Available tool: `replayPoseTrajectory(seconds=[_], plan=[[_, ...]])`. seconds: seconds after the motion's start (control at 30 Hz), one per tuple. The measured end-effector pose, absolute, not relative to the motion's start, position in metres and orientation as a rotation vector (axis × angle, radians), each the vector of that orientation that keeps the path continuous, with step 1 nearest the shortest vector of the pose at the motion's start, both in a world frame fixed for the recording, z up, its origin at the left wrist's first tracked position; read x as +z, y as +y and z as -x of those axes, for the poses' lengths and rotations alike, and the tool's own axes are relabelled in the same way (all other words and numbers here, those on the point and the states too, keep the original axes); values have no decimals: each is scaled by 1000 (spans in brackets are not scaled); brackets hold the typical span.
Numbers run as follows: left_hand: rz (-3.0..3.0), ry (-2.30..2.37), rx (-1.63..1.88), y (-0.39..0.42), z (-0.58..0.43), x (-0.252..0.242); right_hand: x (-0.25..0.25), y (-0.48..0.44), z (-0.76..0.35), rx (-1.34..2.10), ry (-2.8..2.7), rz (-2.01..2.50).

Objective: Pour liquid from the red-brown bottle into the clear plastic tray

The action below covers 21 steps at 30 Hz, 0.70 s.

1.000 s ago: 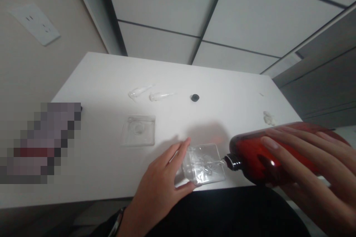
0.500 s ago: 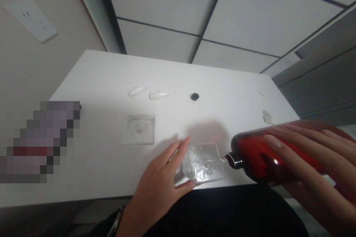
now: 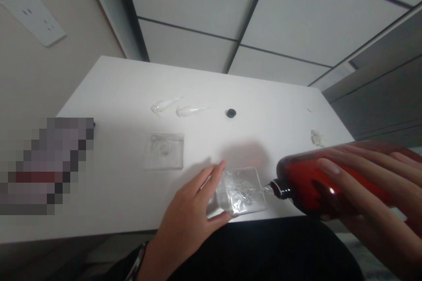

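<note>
My left hand (image 3: 194,204) grips a clear square plastic container (image 3: 245,191) at the table's front edge, thumb on the near side and fingers on the far side. Rippling clear liquid shows inside it. Tilted nearly flat, a large red bottle (image 3: 306,180) with a black-threaded neck is in my right hand (image 3: 365,189). A thin clear stream (image 3: 268,189) runs from its mouth into the container. Part of the bottle is hidden by my fingers, and its base lies past the right edge of the view.
A second clear square piece (image 3: 163,151) with a round recess lies left of my left hand. Farther back are two clear, tapered, fish-like pieces (image 3: 191,110) and a black cap (image 3: 231,113). A whitish scrap (image 3: 317,138) lies at right on the white table (image 3: 115,92); a blurred-out object (image 3: 49,162) is at left.
The red bottle has shifted slightly right, away from the container, and liquid still streams from it. My left hand stays in place on the container. The view has tipped very slightly.
</note>
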<state>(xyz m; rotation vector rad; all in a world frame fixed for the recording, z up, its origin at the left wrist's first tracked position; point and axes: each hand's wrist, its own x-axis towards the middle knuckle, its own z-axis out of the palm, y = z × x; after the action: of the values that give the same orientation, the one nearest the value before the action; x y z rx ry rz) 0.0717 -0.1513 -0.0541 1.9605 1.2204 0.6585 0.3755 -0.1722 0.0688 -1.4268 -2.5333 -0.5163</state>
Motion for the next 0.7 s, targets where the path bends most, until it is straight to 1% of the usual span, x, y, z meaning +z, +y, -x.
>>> replayPoseTrajectory(seconds=[0.33,0.7], plan=[[-1968,1213,678,-151,-72,-53,73,-170,-375,-536,-2566,1336],[-1978,1212,669,-151,-71,-53,74,-171,-376,-537,-2547,1397]])
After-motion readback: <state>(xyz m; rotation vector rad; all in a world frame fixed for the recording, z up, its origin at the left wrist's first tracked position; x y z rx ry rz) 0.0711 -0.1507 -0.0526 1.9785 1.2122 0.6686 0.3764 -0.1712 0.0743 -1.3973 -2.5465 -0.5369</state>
